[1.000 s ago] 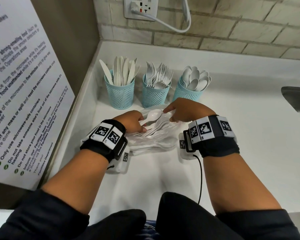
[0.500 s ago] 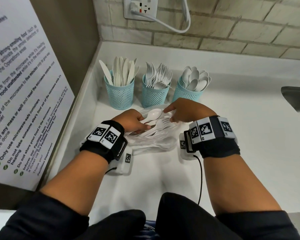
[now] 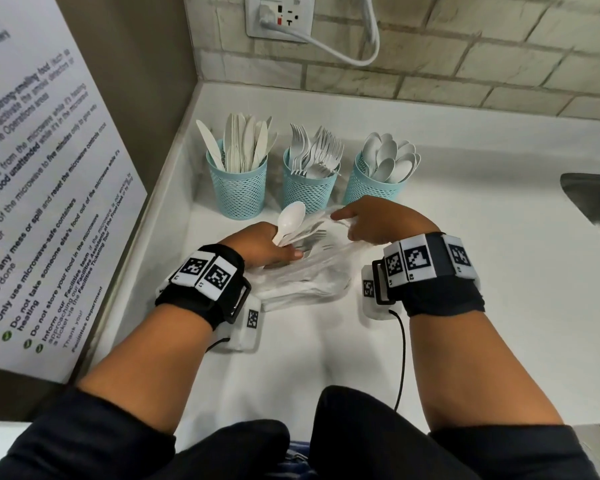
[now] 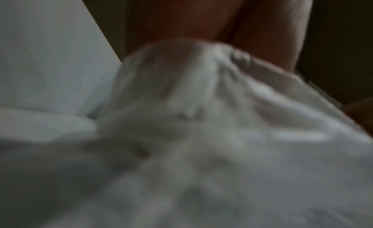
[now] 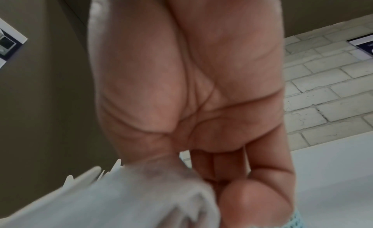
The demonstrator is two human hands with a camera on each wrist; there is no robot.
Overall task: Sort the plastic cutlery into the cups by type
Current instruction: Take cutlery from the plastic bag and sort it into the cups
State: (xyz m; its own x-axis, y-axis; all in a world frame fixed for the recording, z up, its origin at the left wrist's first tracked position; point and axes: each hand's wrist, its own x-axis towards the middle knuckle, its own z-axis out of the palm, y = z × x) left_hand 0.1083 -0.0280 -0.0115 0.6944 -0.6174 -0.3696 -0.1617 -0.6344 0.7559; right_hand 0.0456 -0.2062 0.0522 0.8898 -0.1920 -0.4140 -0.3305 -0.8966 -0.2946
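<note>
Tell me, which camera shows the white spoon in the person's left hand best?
The head view: the spoon stands clear above the left hand, bowl up, over the plastic bag. The left wrist view shows only blurred bag film and skin, no spoon. The right wrist view shows the right hand's palm and bag, not the spoon.

A white notice (image 3: 45,188) on the wall, left of the left hand (image 3: 260,249), carries partly readable lines: "Only use microwave-safe containers", "Do not take someone else's food out of the microwave", "Thank you!", "Facilities Department". Both wristbands (image 3: 205,275) bear black-and-white square code markers, with no readable words.
</note>
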